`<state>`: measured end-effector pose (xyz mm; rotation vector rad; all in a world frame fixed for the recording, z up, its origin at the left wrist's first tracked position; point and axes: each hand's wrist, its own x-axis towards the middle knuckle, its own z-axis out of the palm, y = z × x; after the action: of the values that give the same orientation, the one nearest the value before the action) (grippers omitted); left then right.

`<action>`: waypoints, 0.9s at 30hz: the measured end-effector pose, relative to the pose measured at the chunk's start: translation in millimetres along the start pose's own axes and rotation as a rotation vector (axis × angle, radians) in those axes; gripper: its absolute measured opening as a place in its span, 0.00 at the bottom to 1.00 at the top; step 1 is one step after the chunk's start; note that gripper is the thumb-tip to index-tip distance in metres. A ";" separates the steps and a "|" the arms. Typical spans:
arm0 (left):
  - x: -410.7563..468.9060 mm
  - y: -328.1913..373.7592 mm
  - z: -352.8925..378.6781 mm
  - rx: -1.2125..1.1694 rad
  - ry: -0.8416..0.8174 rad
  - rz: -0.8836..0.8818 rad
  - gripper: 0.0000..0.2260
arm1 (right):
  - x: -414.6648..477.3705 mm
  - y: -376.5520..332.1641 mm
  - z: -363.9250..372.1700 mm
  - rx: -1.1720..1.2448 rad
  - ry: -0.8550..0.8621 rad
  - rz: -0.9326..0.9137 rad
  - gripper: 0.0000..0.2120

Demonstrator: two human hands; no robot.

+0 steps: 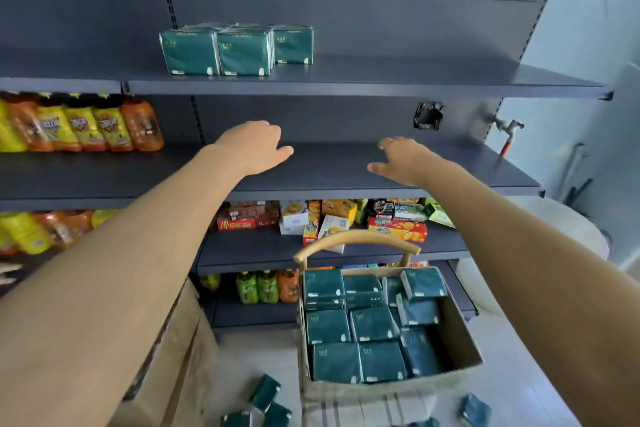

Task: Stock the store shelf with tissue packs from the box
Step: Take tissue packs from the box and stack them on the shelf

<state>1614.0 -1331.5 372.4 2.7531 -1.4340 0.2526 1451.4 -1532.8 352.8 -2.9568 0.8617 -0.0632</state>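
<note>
Several dark green tissue packs (235,50) stand upright in a row on the upper grey shelf (415,80). Below, an open cardboard box (464,354) on a chair holds several more green packs (367,326). My left hand (254,146) and my right hand (403,161) both reach forward, palms down, over the bare middle shelf (329,170). Neither hand holds anything; the fingers are loosely spread. A few loose packs (265,392) lie on the floor by the box.
Orange and yellow bottles (90,125) fill the left of the middle shelf. Snack boxes (394,227) sit on the shelf below, drink bottles (266,286) lower still. The wooden chair back (356,241) curves behind the box. A second cardboard box (180,357) stands at the lower left. A tap (509,130) sticks out at right.
</note>
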 end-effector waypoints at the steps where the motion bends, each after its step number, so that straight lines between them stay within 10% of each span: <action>1: -5.9 8.9 10.6 -0.018 -0.011 -0.002 0.22 | -5.5 5.8 13.0 0.003 -0.028 0.001 0.29; 27: -77.6 172.3 369.7 -0.176 -0.691 -0.157 0.18 | -58.9 135.5 386.0 0.040 -0.846 -0.163 0.26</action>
<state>1478.1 -1404.2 -13.1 2.9004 -1.2213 -0.8612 1351.1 -1596.9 -42.9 -2.5765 0.4719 1.0478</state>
